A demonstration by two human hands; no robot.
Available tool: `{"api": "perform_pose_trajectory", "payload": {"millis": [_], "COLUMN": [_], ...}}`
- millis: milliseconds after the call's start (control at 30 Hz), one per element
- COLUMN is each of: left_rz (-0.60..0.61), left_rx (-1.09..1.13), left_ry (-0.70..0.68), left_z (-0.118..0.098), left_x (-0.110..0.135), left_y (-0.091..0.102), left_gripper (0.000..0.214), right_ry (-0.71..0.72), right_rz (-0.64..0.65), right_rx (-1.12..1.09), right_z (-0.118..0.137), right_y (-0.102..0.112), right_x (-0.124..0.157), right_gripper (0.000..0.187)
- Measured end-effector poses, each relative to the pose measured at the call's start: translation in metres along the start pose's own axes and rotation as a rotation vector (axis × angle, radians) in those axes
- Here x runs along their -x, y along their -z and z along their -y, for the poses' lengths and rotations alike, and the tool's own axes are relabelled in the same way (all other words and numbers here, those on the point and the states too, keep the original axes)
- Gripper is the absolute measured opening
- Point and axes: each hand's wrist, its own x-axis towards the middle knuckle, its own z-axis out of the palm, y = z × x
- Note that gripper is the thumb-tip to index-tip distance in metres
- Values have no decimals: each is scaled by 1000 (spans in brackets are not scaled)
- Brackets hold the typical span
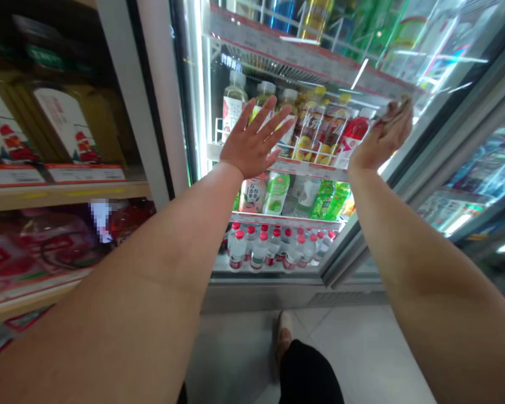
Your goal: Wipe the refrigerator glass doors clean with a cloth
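Starting at the fingers (266, 112) of the left hand (252, 143): they are spread wide and straight, palm turned toward the cooler, holding nothing. They hover in front of the drink bottles (320, 132) that stand upright in a row on the middle shelf (311, 168), and seem to be short of touching any of them.

The right hand (381, 140) is raised at the same height, its fingertips (398, 112) bent against the edge of the glass door (446, 112). Blur there hides whether they pinch the edge or only press on it, and whether something flat lies under them.

By the look of it, the step in hand is the reach into the opened cooler, with the door held back. Taking a bottle would call for bringing the spread fingers together around one neck or body and lifting it clear of the shelf's front rail without knocking its neighbours.

Both forearms stretch up and forward from the lower corners of the view, elbows nearly straight. The left wrist is cocked back, the right one turned outward toward the door.

Green bottles (328, 199) fill the shelf below, and red-capped water bottles (256, 249) stand beneath those. A store rack (67, 191) of large bottles stands to the left.
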Motion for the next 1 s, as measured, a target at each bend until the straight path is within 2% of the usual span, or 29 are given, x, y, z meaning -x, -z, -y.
{"api": "perform_pose_trajectory", "payload": {"millis": [100,200,300,400,500,633,700,800,900,1000], "left_rz": [-5,-26,-34,-41,-53,-55,-57,-70,-79,-68], "left_rx": [39,83,110,158,196,211,211,209,206,179], "left_ry": [2,5,-1,-1,-12,-24,-25,-33,-37,-14], "left_z": [-1,-1,1,3,4,3,3,3,4,3], "left_x": [-1,-1,-1,-2,-4,-5,-5,-3,-2,-3], "left_y": [1,0,-2,-6,-8,-8,-8,-8,-9,-9], "left_gripper": [99,81,74,73,83,98,102,104,101,93], "right_ry": [-116,-205,-255,-298,-312,-276,-238,-133,54,246], "right_rz": [-44,-70,-94,-133,-147,-120,-90,-11,91,165], "right_rx": [55,102,136,175,198,195,182,155,102,60], "right_z": [-25,-47,-61,-67,-68,-64,-57,-33,2,36], "right_y": [14,32,37,31,25,30,31,20,1,-9], "right_x": [47,98,120,115,109,105,94,59,26,30], "right_gripper": [63,64,64,63,62,60,62,65,65,66]}}
